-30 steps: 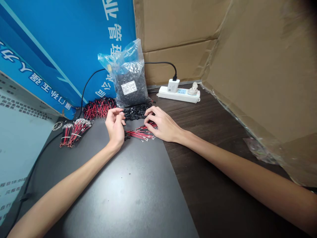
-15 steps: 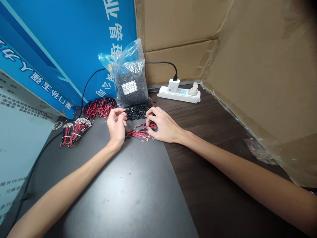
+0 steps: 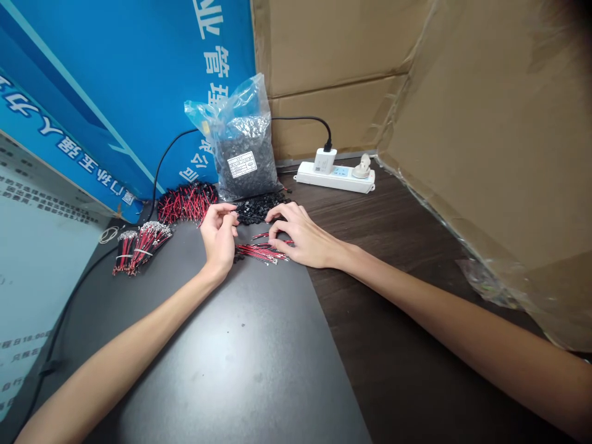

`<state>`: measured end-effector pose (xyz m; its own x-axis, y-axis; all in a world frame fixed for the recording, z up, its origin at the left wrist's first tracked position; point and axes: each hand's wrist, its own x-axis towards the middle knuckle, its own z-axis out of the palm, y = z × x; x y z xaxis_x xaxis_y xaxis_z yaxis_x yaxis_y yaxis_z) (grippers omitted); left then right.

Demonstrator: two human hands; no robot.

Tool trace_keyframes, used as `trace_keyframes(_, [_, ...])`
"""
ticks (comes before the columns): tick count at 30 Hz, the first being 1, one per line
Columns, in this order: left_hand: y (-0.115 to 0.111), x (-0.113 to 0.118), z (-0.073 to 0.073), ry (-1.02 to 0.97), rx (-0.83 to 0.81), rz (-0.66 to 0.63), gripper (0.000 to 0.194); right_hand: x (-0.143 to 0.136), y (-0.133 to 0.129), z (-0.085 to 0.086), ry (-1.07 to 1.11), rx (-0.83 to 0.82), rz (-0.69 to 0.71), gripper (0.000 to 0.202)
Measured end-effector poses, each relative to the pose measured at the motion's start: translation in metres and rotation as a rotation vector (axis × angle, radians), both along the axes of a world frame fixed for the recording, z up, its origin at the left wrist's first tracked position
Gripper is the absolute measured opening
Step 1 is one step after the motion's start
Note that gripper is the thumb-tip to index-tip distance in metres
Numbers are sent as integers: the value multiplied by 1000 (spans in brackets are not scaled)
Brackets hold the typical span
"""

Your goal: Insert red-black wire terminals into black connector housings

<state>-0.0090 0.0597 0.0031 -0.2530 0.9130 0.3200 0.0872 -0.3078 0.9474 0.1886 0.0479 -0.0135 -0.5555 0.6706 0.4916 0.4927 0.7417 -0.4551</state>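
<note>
My left hand (image 3: 219, 237) has its thumb and index finger pinched together beside the loose black connector pieces (image 3: 259, 208). Whatever sits between those fingertips is too small to make out. Over the loose red and black wires (image 3: 263, 252), my right hand (image 3: 300, 238) is curved, its thumb and index finger apart. Part of these wires is hidden beneath the right hand. To the left of my left hand lies a heap of red and black wires with black ends (image 3: 187, 203). Farther left are banded bundles of red and black wires (image 3: 144, 246) with silvery tips.
A clear plastic bag of black parts (image 3: 247, 166) with a white label stands at the back. Right of it is a white power strip (image 3: 335, 176) with a plugged-in adapter (image 3: 325, 160). Cardboard (image 3: 481, 154) walls the right side; a blue board (image 3: 115, 80) stands behind left.
My right hand has shifted slightly left, and its thumb and index finger are a little farther apart. My left hand has barely moved.
</note>
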Motion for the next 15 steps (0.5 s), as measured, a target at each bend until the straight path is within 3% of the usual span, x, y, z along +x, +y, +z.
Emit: trace_keyframes(15, [-1,1,1,21,-18,-31,6,-1,3,-4,13,-27,-4,21])
